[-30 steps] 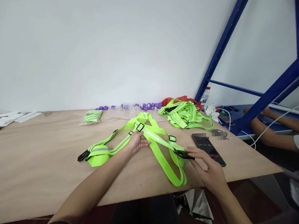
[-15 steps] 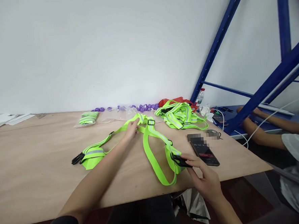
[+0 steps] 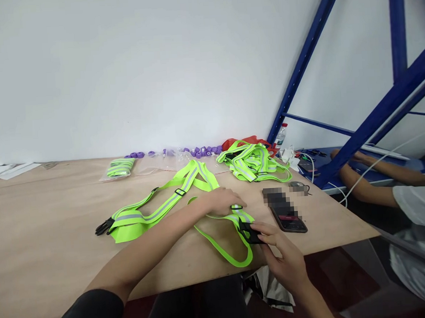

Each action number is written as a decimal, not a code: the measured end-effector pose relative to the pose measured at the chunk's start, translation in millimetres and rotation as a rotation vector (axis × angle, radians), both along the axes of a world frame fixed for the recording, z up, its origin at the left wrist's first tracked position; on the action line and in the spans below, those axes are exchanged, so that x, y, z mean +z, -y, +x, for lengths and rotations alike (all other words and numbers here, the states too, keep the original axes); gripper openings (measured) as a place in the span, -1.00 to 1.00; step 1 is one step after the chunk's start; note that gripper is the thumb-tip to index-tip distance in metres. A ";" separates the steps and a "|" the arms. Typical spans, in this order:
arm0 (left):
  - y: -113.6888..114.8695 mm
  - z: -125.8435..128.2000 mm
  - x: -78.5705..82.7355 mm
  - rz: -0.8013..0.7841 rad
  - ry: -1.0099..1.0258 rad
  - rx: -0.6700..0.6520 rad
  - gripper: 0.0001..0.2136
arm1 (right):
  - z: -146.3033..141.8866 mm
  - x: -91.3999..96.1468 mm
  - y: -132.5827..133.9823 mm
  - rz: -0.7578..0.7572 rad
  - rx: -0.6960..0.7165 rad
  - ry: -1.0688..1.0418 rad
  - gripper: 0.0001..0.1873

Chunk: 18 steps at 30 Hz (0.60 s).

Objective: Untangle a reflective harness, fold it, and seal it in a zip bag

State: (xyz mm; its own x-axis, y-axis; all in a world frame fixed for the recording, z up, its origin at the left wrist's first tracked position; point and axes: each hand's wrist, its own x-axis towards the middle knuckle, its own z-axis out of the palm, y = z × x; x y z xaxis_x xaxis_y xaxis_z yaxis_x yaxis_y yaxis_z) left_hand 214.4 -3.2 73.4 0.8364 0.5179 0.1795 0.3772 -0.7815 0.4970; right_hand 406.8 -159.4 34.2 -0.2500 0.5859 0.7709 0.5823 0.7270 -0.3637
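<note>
A neon-green reflective strap vest lies spread on the wooden table. My left hand rests closed on its straps near a black slider, right of centre. My right hand pinches the black buckle at the vest's near right end, close to the table's front edge. Another black buckle lies at the vest's left end. A loop of strap curves toward the table edge below my hands.
A phone lies just right of my hands. A pile of green vests, a bagged vest and several purple pieces sit at the back. Another person's arms rest by a blue rack at right.
My left hand has moved from the far middle of the vest back toward me and to the right, onto the straps near my right hand. The right hand kept its hold on the buckle.
</note>
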 end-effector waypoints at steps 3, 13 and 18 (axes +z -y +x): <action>-5.4 0.0 -11.4 0.003 0.026 0.078 -0.62 | 0.1 -0.3 2.0 -0.001 -0.016 0.000 -0.72; -39.3 12.6 -0.5 0.020 0.101 0.276 -0.61 | -3.0 -1.0 9.1 0.167 -0.031 0.147 -0.69; -43.2 16.7 -0.1 -0.080 0.120 0.308 -0.74 | 4.9 -1.4 10.1 0.201 -0.061 0.183 -0.68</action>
